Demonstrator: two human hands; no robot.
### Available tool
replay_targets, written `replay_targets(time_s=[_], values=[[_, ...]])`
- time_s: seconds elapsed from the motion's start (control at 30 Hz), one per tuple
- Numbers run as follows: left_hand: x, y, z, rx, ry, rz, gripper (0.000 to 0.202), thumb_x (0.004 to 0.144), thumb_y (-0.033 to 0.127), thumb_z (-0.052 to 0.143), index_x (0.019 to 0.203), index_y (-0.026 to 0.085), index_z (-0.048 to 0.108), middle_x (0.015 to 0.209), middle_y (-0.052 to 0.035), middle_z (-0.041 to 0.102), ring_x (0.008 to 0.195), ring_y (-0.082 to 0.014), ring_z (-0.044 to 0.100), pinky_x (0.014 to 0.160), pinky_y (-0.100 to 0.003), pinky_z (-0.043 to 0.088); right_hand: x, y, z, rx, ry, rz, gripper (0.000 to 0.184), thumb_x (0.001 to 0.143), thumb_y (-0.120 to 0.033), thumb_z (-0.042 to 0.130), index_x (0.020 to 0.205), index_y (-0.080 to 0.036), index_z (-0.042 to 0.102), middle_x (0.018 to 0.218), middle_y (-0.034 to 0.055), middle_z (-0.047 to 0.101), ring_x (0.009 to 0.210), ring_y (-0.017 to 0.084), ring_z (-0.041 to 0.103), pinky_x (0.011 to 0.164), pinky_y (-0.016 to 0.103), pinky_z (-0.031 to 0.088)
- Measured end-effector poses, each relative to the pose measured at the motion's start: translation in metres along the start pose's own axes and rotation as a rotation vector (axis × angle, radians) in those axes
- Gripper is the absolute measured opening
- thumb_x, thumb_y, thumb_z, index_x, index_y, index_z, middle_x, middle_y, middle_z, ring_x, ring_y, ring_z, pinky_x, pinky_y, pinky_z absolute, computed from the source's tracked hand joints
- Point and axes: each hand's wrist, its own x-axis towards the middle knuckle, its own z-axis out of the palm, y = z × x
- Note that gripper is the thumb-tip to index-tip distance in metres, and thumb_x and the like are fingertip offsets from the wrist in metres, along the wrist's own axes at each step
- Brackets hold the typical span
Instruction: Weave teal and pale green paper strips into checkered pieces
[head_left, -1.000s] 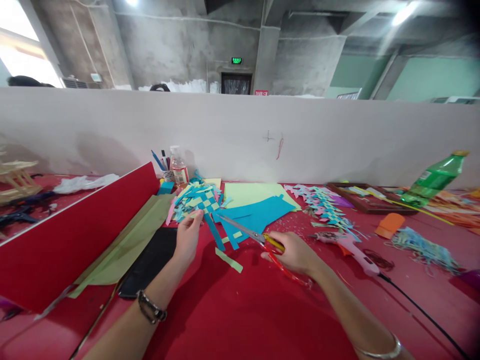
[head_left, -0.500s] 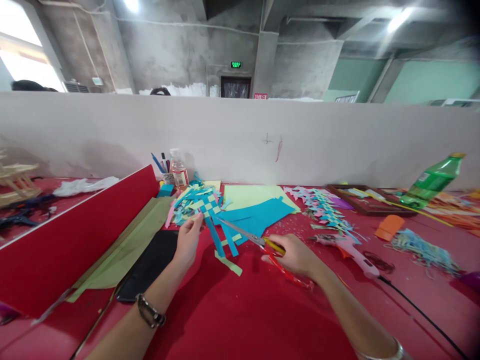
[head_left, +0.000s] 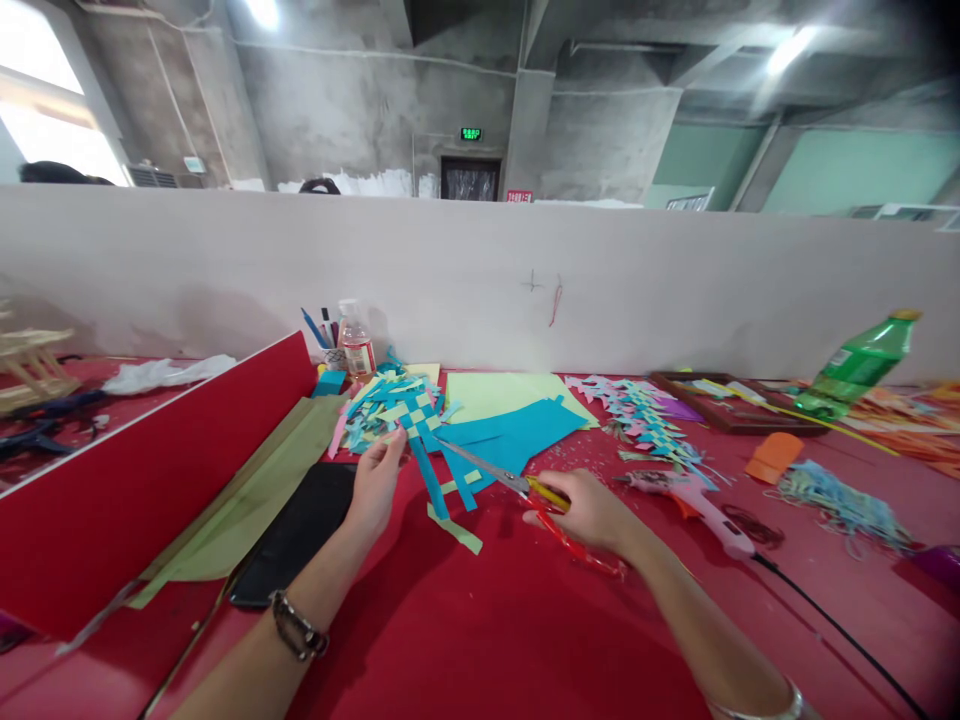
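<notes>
My left hand (head_left: 377,482) pinches the left edge of a woven piece of blue and pale-yellow paper strips (head_left: 421,418). Two loose blue strips hang from it toward me. In my right hand (head_left: 589,510) is a pair of scissors (head_left: 491,470) with red and yellow handles. The blades point left, their tips at the right side of the woven piece. Whether they touch the paper I cannot tell. A pale-green strip (head_left: 456,530) lies on the red table just below. Behind the blades rests a blue paper sheet (head_left: 517,436), partly over a pale-yellow sheet (head_left: 499,388).
Paper scraps (head_left: 367,412) are heaped behind my left hand. A black phone-like slab (head_left: 296,540) lies beside my left forearm. To the right are a pink glue gun (head_left: 709,505) with a black cord, finished woven strips (head_left: 649,415), and a green bottle (head_left: 859,368). A red divider (head_left: 172,470) stands left.
Both hands hold nearly the same position, the woven paper and scissors with them. The whole view has shifted very slightly.
</notes>
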Motion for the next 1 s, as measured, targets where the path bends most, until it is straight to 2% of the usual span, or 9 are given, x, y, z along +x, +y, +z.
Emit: replay_targets(time_s=[0.23, 0.4, 0.47, 0.63, 0.8, 0.93, 1.0], values=[[-0.0001, 0.0008, 0.0005, -0.017, 0.000, -0.024, 0.023, 0.062, 0.039, 0.060, 0.063, 0.016, 0.060, 0.063, 0.0015, 0.057, 0.059, -0.0079, 0.049, 0.057, -0.019, 0.038, -0.0001, 0.0025, -0.0008, 0.009, 0.003, -0.010, 0.034, 0.067, -0.050, 0.048, 0.064, -0.016, 0.049, 0.050, -0.0046, 0.042, 0.047, 0.007, 0.034, 0.046, 0.019, 0.020], [0.0028, -0.0027, -0.0006, -0.074, 0.064, -0.148, 0.026, 0.059, 0.041, 0.062, 0.063, 0.015, 0.058, 0.057, 0.0031, 0.053, 0.054, -0.0062, 0.048, 0.052, -0.017, 0.037, 0.0001, 0.0020, -0.0010, -0.016, 0.014, 0.010, 0.036, 0.066, -0.052, 0.048, 0.062, -0.016, 0.050, 0.049, -0.0040, 0.042, 0.046, 0.008, 0.034, 0.045, 0.019, 0.019], [0.0033, -0.0039, -0.0008, -0.082, 0.070, -0.170, 0.027, 0.059, 0.041, 0.062, 0.065, 0.015, 0.058, 0.059, 0.0025, 0.055, 0.056, -0.0066, 0.049, 0.055, -0.017, 0.038, 0.0004, 0.0017, -0.0009, -0.027, 0.025, 0.017, 0.037, 0.066, -0.052, 0.048, 0.061, -0.016, 0.050, 0.049, -0.0037, 0.043, 0.046, 0.008, 0.035, 0.045, 0.020, 0.018], [0.0031, -0.0037, -0.0011, -0.105, 0.052, -0.118, 0.026, 0.063, 0.040, 0.059, 0.066, 0.015, 0.058, 0.061, 0.0014, 0.056, 0.057, -0.0069, 0.051, 0.056, -0.017, 0.040, 0.0012, 0.0032, 0.0017, -0.047, 0.030, 0.028, 0.036, 0.067, -0.052, 0.047, 0.063, -0.017, 0.049, 0.051, -0.0026, 0.046, 0.047, 0.008, 0.038, 0.045, 0.020, 0.019], [0.0032, -0.0031, -0.0026, -0.162, 0.087, -0.185, 0.021, 0.066, 0.037, 0.057, 0.069, 0.016, 0.057, 0.067, 0.0012, 0.058, 0.060, -0.0063, 0.052, 0.054, -0.015, 0.040, 0.0021, 0.0067, 0.0060, -0.068, 0.017, 0.037, 0.036, 0.067, -0.053, 0.047, 0.064, -0.017, 0.047, 0.052, -0.0019, 0.048, 0.048, 0.009, 0.040, 0.046, 0.020, 0.020], [0.0024, -0.0026, -0.0009, -0.209, 0.056, -0.202, 0.018, 0.069, 0.034, 0.056, 0.073, 0.017, 0.058, 0.074, 0.0004, 0.061, 0.066, -0.0071, 0.055, 0.058, -0.015, 0.042, 0.0018, 0.0039, 0.0050, -0.022, -0.013, 0.018, 0.034, 0.069, -0.051, 0.046, 0.066, -0.017, 0.047, 0.056, -0.0012, 0.048, 0.051, 0.010, 0.041, 0.047, 0.020, 0.023], [0.0009, -0.0006, 0.0015, -0.236, 0.012, -0.227, 0.019, 0.071, 0.034, 0.053, 0.079, 0.017, 0.058, 0.082, -0.0017, 0.062, 0.072, -0.0100, 0.057, 0.062, -0.019, 0.044, 0.0012, 0.0012, 0.0035, 0.029, -0.027, -0.010, 0.033, 0.071, -0.050, 0.045, 0.069, -0.017, 0.047, 0.061, -0.0003, 0.050, 0.055, 0.011, 0.043, 0.049, 0.020, 0.026]])
